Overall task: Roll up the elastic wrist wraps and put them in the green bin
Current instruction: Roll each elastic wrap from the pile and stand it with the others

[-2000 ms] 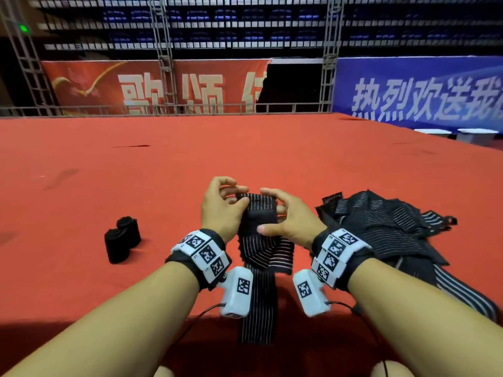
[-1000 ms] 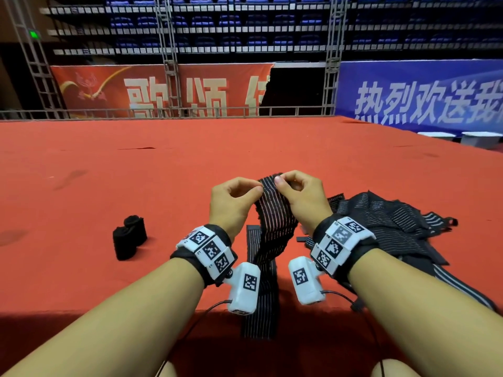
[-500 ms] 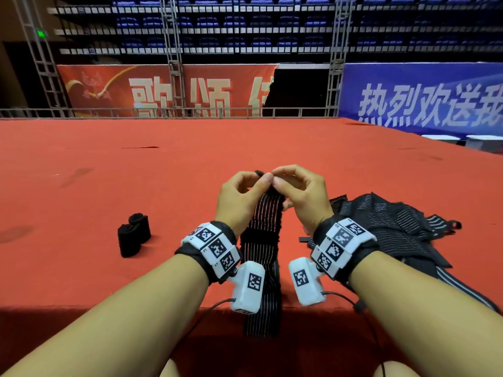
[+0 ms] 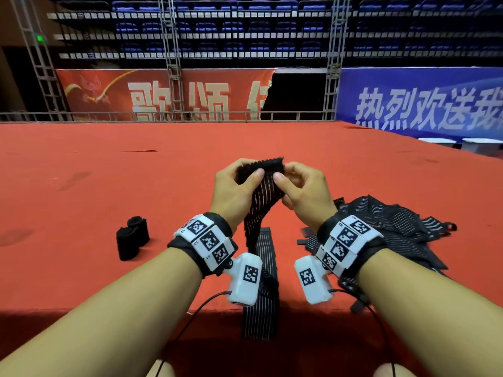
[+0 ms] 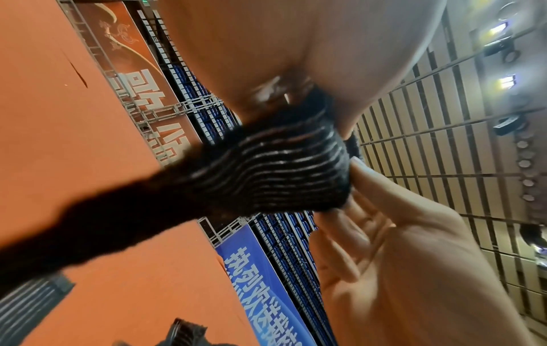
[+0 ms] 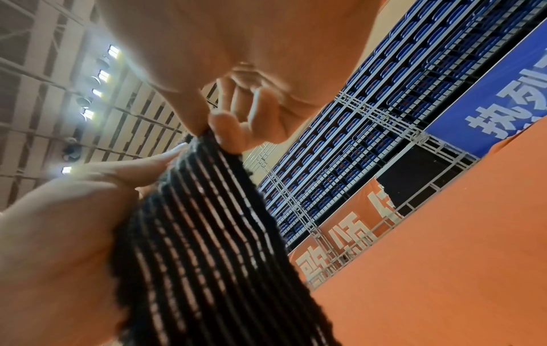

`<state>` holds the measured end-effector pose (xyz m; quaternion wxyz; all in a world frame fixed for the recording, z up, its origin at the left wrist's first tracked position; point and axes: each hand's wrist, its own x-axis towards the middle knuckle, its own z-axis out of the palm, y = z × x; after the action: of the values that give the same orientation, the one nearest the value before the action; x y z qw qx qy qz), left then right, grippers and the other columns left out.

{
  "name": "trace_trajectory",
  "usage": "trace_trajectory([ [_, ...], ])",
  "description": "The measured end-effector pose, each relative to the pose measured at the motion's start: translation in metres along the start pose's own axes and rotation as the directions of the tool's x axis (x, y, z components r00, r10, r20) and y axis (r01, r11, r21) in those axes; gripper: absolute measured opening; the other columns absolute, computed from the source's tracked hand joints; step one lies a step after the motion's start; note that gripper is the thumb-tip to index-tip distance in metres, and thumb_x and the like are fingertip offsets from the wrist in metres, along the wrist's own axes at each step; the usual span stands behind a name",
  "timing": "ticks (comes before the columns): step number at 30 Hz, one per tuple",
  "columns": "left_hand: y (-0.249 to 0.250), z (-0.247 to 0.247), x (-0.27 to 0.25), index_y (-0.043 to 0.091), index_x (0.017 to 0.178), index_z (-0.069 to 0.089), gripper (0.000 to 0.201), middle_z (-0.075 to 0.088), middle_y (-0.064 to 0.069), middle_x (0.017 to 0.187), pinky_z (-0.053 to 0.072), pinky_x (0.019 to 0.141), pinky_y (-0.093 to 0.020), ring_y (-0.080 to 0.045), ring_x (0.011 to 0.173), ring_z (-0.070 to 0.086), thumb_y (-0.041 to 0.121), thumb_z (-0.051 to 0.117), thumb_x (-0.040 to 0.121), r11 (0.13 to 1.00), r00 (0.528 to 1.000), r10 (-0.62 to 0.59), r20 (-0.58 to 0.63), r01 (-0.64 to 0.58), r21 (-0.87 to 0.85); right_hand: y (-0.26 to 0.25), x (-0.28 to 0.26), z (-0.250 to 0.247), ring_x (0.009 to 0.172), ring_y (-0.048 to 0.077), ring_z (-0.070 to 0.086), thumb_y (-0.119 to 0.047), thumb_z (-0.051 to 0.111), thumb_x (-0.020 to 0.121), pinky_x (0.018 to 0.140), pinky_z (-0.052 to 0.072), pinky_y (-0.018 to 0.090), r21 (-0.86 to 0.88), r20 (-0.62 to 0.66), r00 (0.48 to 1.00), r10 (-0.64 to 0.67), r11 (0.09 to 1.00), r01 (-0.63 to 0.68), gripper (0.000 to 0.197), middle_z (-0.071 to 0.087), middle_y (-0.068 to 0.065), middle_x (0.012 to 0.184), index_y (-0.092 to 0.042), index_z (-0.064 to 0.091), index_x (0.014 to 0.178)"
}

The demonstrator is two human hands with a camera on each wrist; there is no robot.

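**A:** What does the head view show?

**B:** My left hand (image 4: 236,190) and right hand (image 4: 302,191) are raised over the red mat (image 4: 109,186), each pinching a top corner of a black striped wrap (image 4: 260,197) between thumb and fingers. The rest of the strip hangs down and trails off the mat's near edge. To roll it well, I judge I should fold the top edge over squarely, keep both pinches level, and turn it tight so the stretch does not let it spring loose. Two finished rolls (image 4: 132,237) lie together on the mat to my left; a pile of loose wraps (image 4: 392,227) lies to my right.

**A:** And the left wrist view?

**B:** Up close, blurred: the wrap's gathered end is clamped under my left thumb (image 5: 266,58), with my right fingers (image 5: 364,187) touching its far side.

**A:** The right wrist view?

**B:** My right thumb and fingertips (image 6: 227,126) nip the wrap's top edge; the stripes run down past the camera.

**A:** Any container?

**B:** No green bin appears in any view, so I cannot tell what it holds
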<state>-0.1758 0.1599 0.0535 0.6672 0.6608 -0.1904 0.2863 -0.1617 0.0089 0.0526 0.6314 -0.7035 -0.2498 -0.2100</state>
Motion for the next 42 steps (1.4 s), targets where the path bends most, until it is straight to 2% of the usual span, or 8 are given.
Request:
trace_trajectory([
  [7, 0.009, 0.003, 0.001, 0.011, 0.1, 0.07, 0.008, 0.073, -0.004, 0.093, 0.056, 0.075, -0.027, -0.013, 0.084, 0.07, 0.009, 0.063, 0.099, 0.989, 0.999, -0.05, 0.015, 0.052, -0.138, -0.024, 0.002, -0.002, 0.058, 0.03, 0.061, -0.025, 0.063, 0.089, 0.055, 0.053, 0.046, 0.055, -0.004, 0.999, -0.037, 0.998, 0.037, 0.008, 0.065, 0.036, 0.07, -0.02, 0.067, 0.094],
  [15, -0.001, -0.002, -0.011, 0.009, 0.097, 0.069, 0.008, 0.072, -0.003, 0.085, 0.056, 0.067, -0.027, -0.018, 0.076, 0.069, 0.015, 0.07, 0.093, 0.964, 0.948, -0.205, 0.244, 0.239, -0.117, -0.019, 0.006, -0.006, 0.053, 0.021, 0.064, -0.014, 0.059, 0.101, 0.049, 0.053, 0.034, 0.051, -0.11, 0.994, 0.009, 0.999, -0.003, 0.008, 0.07, 0.01, 0.064, -0.018, 0.061, 0.095],
  [20, -0.029, -0.008, -0.031, 0.005, 0.102, 0.068, 0.014, 0.074, -0.01, 0.095, 0.056, 0.072, -0.031, -0.019, 0.083, 0.072, 0.003, 0.073, 0.089, 0.897, 0.792, -0.44, 0.424, 0.413, 0.159, -0.013, 0.008, -0.009, 0.043, 0.015, 0.047, -0.016, 0.056, 0.103, 0.038, 0.039, 0.022, 0.028, -0.141, 0.99, 0.017, 1.0, -0.013, 0.011, 0.057, 0.006, 0.058, -0.021, 0.057, 0.093],
  [25, -0.053, -0.015, -0.053, 0.015, 0.114, 0.062, 0.027, 0.071, -0.008, 0.1, 0.057, 0.066, -0.038, -0.029, 0.089, 0.071, 0.009, 0.073, 0.091, 0.755, 0.551, -0.656, 0.516, 0.465, 0.463, -0.012, 0.012, -0.012, 0.042, 0.012, 0.046, -0.013, 0.055, 0.104, 0.038, 0.039, 0.022, 0.038, -0.179, 0.983, 0.035, 0.999, -0.029, 0.01, 0.055, 0.006, 0.059, -0.018, 0.056, 0.095],
  [29, -0.063, -0.017, -0.074, 0.012, 0.12, 0.059, 0.021, 0.073, -0.003, 0.09, 0.063, 0.065, -0.045, -0.02, 0.068, 0.071, 0.012, 0.063, 0.099, 0.604, 0.354, -0.791, 0.498, 0.58, 0.547, -0.007, 0.012, -0.011, 0.04, 0.011, 0.047, -0.013, 0.054, 0.104, 0.038, 0.038, 0.023, 0.04, -0.148, 0.988, 0.042, 0.999, -0.037, 0.011, 0.057, 0.002, 0.056, -0.019, 0.056, 0.094],
  [32, -0.068, -0.018, -0.087, 0.016, 0.117, 0.059, 0.015, 0.072, -0.008, 0.099, 0.063, 0.062, -0.045, -0.027, 0.077, 0.071, 0.017, 0.059, 0.102, 0.543, 0.269, -0.822, 0.503, 0.638, 0.546, -0.001, 0.01, -0.009, 0.04, 0.012, 0.048, -0.014, 0.055, 0.103, 0.039, 0.039, 0.023, 0.04, -0.139, 0.988, 0.06, 0.998, -0.055, 0.012, 0.058, 0.0, 0.055, -0.02, 0.056, 0.094],
  [38, -0.078, -0.021, -0.099, 0.013, 0.102, 0.061, 0.01, 0.071, -0.004, 0.077, 0.062, 0.063, -0.043, -0.02, 0.062, 0.066, 0.022, 0.056, 0.103, 0.509, 0.235, -0.843, 0.484, 0.638, 0.578, 0.01, 0.008, -0.007, 0.043, 0.018, 0.049, -0.016, 0.056, 0.103, 0.04, 0.041, 0.024, 0.015, -0.128, 0.988, 0.081, 0.997, -0.079, 0.009, 0.059, 0.006, 0.059, -0.019, 0.056, 0.095],
  [42, -0.082, -0.022, -0.085, 0.01, 0.116, 0.057, 0.021, 0.064, -0.009, 0.101, 0.057, 0.068, -0.035, -0.023, 0.083, 0.062, 0.008, 0.064, 0.096, 0.577, 0.416, -0.816, 0.4, 0.622, 0.529, 0.016, 0.005, -0.005, 0.04, 0.011, 0.051, -0.014, 0.056, 0.103, 0.04, 0.043, 0.025, -0.03, -0.085, 0.992, 0.088, 0.995, -0.091, 0.006, 0.059, 0.003, 0.059, -0.014, 0.056, 0.097],
])
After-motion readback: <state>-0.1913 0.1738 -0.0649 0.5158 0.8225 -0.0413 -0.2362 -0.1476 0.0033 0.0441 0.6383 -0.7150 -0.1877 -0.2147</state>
